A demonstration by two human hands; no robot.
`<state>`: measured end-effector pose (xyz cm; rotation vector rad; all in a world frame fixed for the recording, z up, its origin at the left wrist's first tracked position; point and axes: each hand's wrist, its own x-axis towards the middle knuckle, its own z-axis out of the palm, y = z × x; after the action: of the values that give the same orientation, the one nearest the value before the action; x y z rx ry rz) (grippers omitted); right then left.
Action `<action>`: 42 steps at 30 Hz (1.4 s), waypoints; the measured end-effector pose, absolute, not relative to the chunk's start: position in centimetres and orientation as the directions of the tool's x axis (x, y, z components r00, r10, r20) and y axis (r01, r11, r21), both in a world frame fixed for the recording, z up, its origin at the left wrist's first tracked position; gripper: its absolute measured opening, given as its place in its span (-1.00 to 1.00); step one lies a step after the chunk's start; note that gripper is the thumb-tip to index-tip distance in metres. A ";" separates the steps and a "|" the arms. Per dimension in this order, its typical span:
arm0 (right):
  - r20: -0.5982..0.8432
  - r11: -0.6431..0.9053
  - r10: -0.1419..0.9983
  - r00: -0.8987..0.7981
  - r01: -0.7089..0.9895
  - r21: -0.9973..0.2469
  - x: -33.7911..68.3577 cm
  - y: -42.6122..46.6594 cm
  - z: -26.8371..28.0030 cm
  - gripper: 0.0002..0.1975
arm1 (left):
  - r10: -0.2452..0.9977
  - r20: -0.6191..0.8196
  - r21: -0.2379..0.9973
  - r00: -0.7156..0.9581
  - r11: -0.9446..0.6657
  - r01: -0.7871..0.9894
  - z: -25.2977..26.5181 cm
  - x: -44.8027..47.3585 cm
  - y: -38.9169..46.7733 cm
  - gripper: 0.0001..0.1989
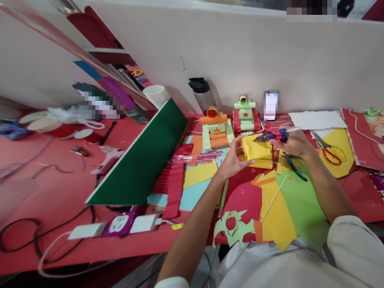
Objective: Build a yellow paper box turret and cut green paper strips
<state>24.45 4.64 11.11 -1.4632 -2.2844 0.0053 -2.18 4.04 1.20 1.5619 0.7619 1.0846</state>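
Note:
My left hand (232, 161) grips the side of a yellow folded-paper block (257, 149), thumb along its front. In my right hand (297, 143) is a dark blue hot glue gun (282, 135) with a glue stick poking out of its back. The gun's nozzle end is at the block's top; I cannot tell whether it touches. Behind the hands stand two paper tank models, one orange and pale green (217, 132), one green and red (246, 116), each with a star. Pliers (295, 166) with teal handles lie below my right hand.
Scissors (331, 155) lie on yellow paper at the right. A phone (271, 105) and a bottle (204, 96) stand by the partition. Left of my arm are a slanted green board (144, 160), a pink glue gun (109, 160) and a power strip (120, 224). Paper scraps (234, 228) lie in front.

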 end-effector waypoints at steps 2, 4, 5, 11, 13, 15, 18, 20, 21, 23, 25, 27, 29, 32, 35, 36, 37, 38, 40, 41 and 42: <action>0.271 0.485 0.865 -0.423 0.843 -0.233 24.8 4.5 11.4 -0.42 | 0.895 0.260 0.964 0.362 -0.265 -0.037 1.1 -2.3 4.3 0.03; 0.226 0.510 0.857 -0.464 0.826 -0.240 25.1 4.4 11.6 -0.42 | 0.900 0.258 0.964 0.351 -0.266 -0.025 1.0 -2.4 4.4 0.04; 0.229 0.505 0.859 -0.458 0.829 -0.239 25.2 4.4 11.7 -0.42 | 0.900 0.259 0.963 0.351 -0.267 -0.026 1.1 -2.4 4.4 0.04; 0.394 0.392 0.877 -0.276 0.885 -0.253 25.7 5.2 11.0 -0.41 | 0.876 0.249 0.965 0.412 -0.262 -0.027 1.7 -2.5 3.8 -0.01; 0.383 0.411 0.873 -0.302 0.878 -0.247 26.1 5.4 10.9 -0.41 | 0.874 0.248 0.964 0.418 -0.264 -0.019 1.7 -2.5 3.7 -0.05; 0.337 0.429 0.878 -0.340 0.872 -0.238 26.6 5.3 11.1 -0.40 | 0.876 0.251 0.962 0.411 -0.271 -0.009 1.5 -2.5 3.8 -0.10; 0.285 0.407 0.898 -0.334 0.877 -0.255 27.0 5.1 11.5 -0.41 | 0.878 0.243 0.964 0.412 -0.265 -0.005 1.0 -2.5 4.0 -0.09; 0.273 0.409 0.902 -0.336 0.867 -0.285 27.0 5.0 11.6 -0.44 | 0.882 0.235 0.967 0.409 -0.256 -0.003 0.8 -2.5 4.1 -0.04; 0.270 0.420 0.899 -0.346 0.855 -0.303 27.0 5.0 11.6 -0.45 | 0.885 0.233 0.967 0.402 -0.254 -0.002 0.7 -2.5 4.2 -0.03; 0.273 0.442 0.891 -0.363 0.828 -0.343 27.0 5.1 11.5 -0.49 | 0.890 0.236 0.968 0.391 -0.251 -0.013 0.7 -2.5 4.2 -0.04; 0.287 0.456 0.885 -0.366 0.807 -0.375 27.1 5.2 11.3 -0.51 | 0.888 0.246 0.967 0.388 -0.250 -0.039 0.8 -2.5 4.1 -0.05; 0.306 0.458 0.882 -0.358 0.802 -0.382 27.1 5.4 11.1 -0.52 | 0.885 0.262 0.964 0.385 -0.261 -0.055 0.9 -2.4 4.1 -0.05; 0.330 0.448 0.883 -0.335 0.814 -0.370 27.1 5.5 11.0 -0.53 | 0.881 0.281 0.958 0.379 -0.279 -0.062 0.9 -2.4 4.1 -0.06; 0.352 0.435 0.881 -0.315 0.831 -0.346 27.1 5.5 10.9 -0.55 | 0.879 0.295 0.955 0.375 -0.289 -0.072 0.5 -2.4 4.2 -0.08; 0.306 0.481 0.869 -0.389 0.812 -0.331 27.5 5.4 10.8 -0.54 | 0.886 0.304 0.952 0.350 -0.300 -0.069 -0.1 -2.6 4.5 -0.05; 0.279 0.501 0.861 -0.425 0.801 -0.328 27.6 5.3 10.9 -0.53 | 0.888 0.309 0.950 0.340 -0.305 -0.066 -0.2 -2.7 4.6 -0.04; 0.257 0.516 0.855 -0.451 0.793 -0.324 27.8 5.3 10.9 -0.52 | 0.890 0.314 0.948 0.332 -0.311 -0.063 -0.4 -2.8 4.7 -0.03; 0.245 0.523 0.851 -0.465 0.792 -0.316 27.9 5.3 10.9 -0.51 | 0.890 0.319 0.947 0.325 -0.317 -0.059 -0.5 -2.8 4.8 -0.02; 0.254 0.512 0.856 -0.451 0.807 -0.293 28.0 5.4 11.0 -0.49 | 0.888 0.328 0.943 0.321 -0.330 -0.050 -0.6 -2.9 4.9 -0.01; 0.270 0.496 0.863 -0.428 0.820 -0.286 27.9 5.4 11.1 -0.48 | 0.887 0.331 0.941 0.323 -0.335 -0.046 -0.7 -2.9 4.9 -0.01; 0.291 0.476 0.870 -0.398 0.832 -0.285 27.8 5.5 11.2 -0.47 | 0.884 0.331 0.941 0.329 -0.337 -0.041 -0.7 -2.9 4.9 -0.01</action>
<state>27.83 5.47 11.17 -1.4228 -2.3301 0.1312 -2.91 4.89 -0.68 1.6100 0.7804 1.1789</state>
